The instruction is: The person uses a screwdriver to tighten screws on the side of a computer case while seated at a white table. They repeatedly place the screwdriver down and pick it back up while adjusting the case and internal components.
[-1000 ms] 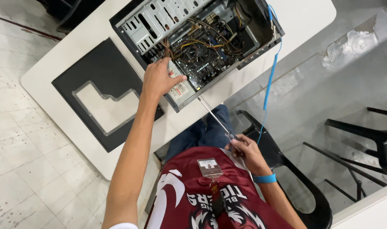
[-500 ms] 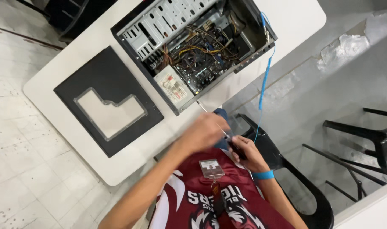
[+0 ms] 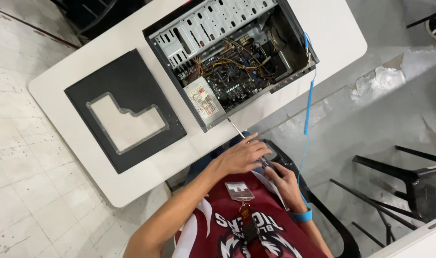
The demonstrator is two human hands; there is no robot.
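A moment ago my left hand (image 3: 241, 156) was up on the open computer case (image 3: 230, 57); now it has come back off the case and sits over my lap, just past the near edge of the white table (image 3: 146, 184), fingers curled over the screwdriver (image 3: 246, 141) where my right hand (image 3: 281, 177) already grips the handle. Both hands are closed around that one tool, touching each other, and its thin metal shaft points up toward the near corner of the case, its tip close to the table's edge. So nothing is being touched inside the case right now; the work has shifted to the tool itself, though I cannot tell what my fingers are doing at the handle. The case lies on its side toward the far right of the table, wiring and board exposed. Its black side panel (image 3: 125, 110) with the clear window lies flat beside it, toward the left edge. A blue coiled strap cord (image 3: 307, 105) runs from the case's right side down to the blue band on my right wrist.
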